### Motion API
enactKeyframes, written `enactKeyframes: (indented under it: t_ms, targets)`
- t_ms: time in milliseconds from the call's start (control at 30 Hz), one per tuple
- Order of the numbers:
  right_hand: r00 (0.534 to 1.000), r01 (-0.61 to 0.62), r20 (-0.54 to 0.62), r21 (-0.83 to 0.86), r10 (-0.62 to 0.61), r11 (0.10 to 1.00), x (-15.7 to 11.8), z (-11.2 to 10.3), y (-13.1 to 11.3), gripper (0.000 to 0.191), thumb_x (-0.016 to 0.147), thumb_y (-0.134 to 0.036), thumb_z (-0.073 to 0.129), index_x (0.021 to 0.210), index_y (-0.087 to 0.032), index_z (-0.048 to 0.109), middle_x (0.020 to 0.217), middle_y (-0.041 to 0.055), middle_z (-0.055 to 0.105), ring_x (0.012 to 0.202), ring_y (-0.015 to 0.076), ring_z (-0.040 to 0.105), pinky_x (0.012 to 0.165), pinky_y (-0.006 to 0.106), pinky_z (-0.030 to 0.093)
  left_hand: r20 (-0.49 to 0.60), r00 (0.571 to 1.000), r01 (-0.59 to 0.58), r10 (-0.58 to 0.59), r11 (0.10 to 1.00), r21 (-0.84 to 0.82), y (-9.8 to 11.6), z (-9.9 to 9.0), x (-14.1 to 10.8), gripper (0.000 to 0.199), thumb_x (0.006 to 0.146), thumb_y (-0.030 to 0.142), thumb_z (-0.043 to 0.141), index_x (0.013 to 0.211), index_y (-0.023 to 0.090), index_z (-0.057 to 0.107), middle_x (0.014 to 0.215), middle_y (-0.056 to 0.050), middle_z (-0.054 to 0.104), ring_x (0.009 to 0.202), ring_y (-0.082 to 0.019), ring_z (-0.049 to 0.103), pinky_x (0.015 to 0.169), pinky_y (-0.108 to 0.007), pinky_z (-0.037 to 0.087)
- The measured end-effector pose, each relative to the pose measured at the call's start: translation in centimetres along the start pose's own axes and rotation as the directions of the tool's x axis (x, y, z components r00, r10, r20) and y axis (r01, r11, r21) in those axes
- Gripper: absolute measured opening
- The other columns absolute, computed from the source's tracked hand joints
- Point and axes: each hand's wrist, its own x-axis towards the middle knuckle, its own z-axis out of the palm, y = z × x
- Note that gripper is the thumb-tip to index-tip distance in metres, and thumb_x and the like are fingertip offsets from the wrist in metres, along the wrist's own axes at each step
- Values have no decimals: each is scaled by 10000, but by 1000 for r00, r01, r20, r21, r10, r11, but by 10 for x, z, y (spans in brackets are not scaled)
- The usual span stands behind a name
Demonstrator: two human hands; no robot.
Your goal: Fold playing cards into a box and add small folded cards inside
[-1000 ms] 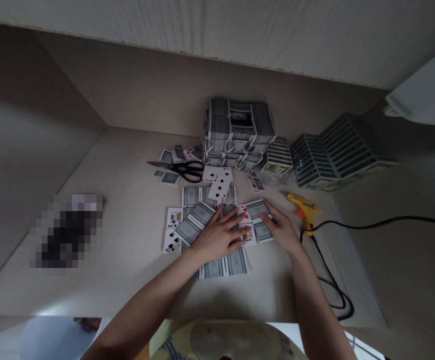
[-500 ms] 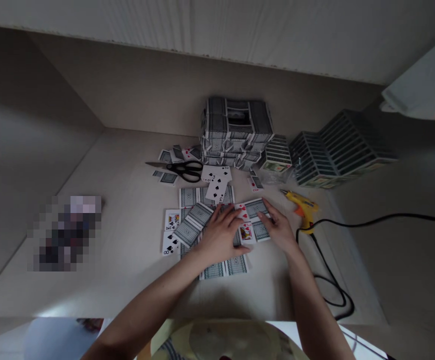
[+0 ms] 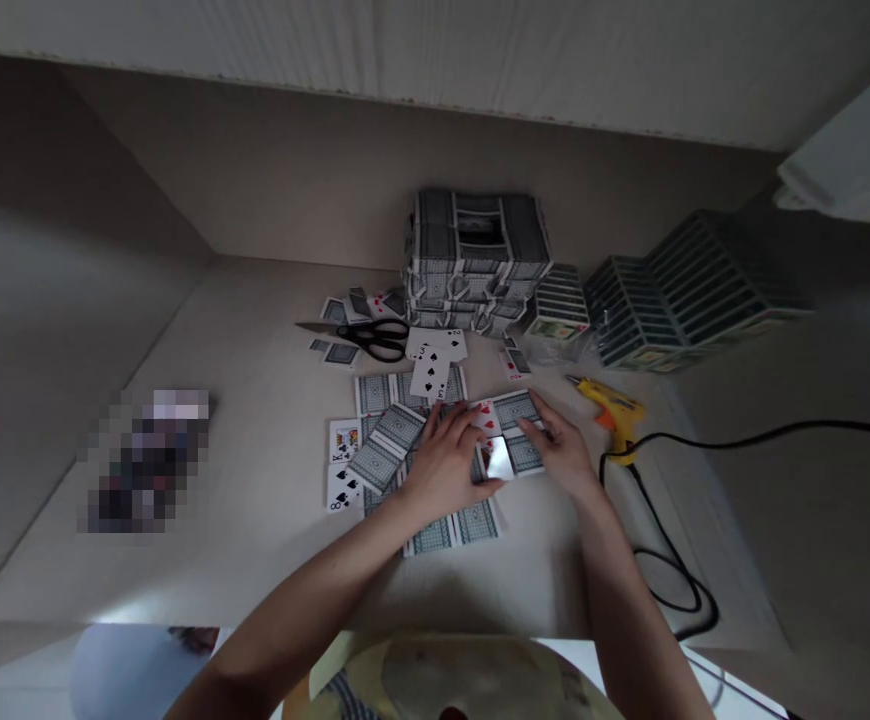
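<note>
My left hand (image 3: 446, 462) lies palm down across the middle of a flat layout of joined playing cards (image 3: 429, 537), fingers spread and partly covering it. At the layout's right side, my right hand (image 3: 566, 455) has its thumb on top and index finger along the edge of a back-side-up playing card (image 3: 516, 410). Another patterned card (image 3: 523, 453) adjoins it nearer to me. Between my hands are a red heart card (image 3: 487, 417) and a card with bright glare (image 3: 499, 458). Two loose patterned cards (image 3: 375, 464) rest tilted at the left of the layout.
Black-handled scissors (image 3: 379, 338) lie behind, near card scraps (image 3: 341, 355) and face-up spade cards (image 3: 430, 372). A built card box (image 3: 480, 265) stands at the back beside striped card stacks (image 3: 634, 310). A yellow glue gun (image 3: 613, 415) with a black cable (image 3: 686, 570) lies right.
The right-hand cards have shifted slightly, and the face card between my hands now shows white glare. My left hand stays on the layout; the whole view has moved a little.
</note>
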Motion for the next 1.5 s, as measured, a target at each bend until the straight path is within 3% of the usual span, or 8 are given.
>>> enactKeyframes:
  t_ms: [267, 600, 1067, 1267, 1500]
  targets:
    - [1000, -15, 12, 41, 15, 999, -1, 1, -3, 642, 747, -404, 589, 1335, -231, 398, 1151, 61, 616, 938, 225, 626, 829, 382, 516, -1, 1000, 7, -7, 1000, -9, -1, 0, 0, 444, 662, 452, 646, 994, 176, 538, 1253, -111, 481, 1279, -284, 323, 1119, -506, 119]
    - [993, 118, -14, -23, -118, 993, 0, 4, 0, 664, 723, -378, 628, 1318, -232, 372, 1249, 89, 536, 1063, 232, 564, 936, 416, 448, 16, 1000, 13, -13, 1000, 2, 0, -1, 1, 479, 656, 457, 657, 1029, 184, 528, 1270, -107, 469, 1284, -285, 314, 1117, -512, 111]
    - [991, 133, 1, -37, -133, 990, -2, 4, -2, 616, 745, -398, 600, 1292, -218, 381, 1270, 92, 511, 1124, 218, 520, 987, 397, 396, 28, 999, 25, -25, 1000, -6, 1, -3, 1, 468, 677, 470, 642, 1050, 205, 540, 1281, -81, 471, 1292, -274, 304, 1123, -507, 99]
    - [995, 93, -15, -24, -94, 995, 0, 4, -5, 587, 747, -425, 587, 1272, -226, 415, 1265, 87, 522, 1110, 225, 531, 953, 398, 427, 17, 999, -31, 31, 999, -8, -4, 1, -2, 444, 684, 483, 642, 1033, 220, 563, 1284, -64, 499, 1266, -261, 360, 1117, -520, 105]
    - [1000, 5, 5, 20, -5, 1000, 1, 3, -12, 572, 771, -459, 526, 1286, -239, 410, 1102, 88, 627, 868, 219, 633, 697, 358, 535, 11, 996, -93, 93, 996, -4, -5, 7, -6, 483, 737, 456, 600, 1120, 171, 527, 1242, -88, 551, 1257, -231, 397, 1117, -471, 158]
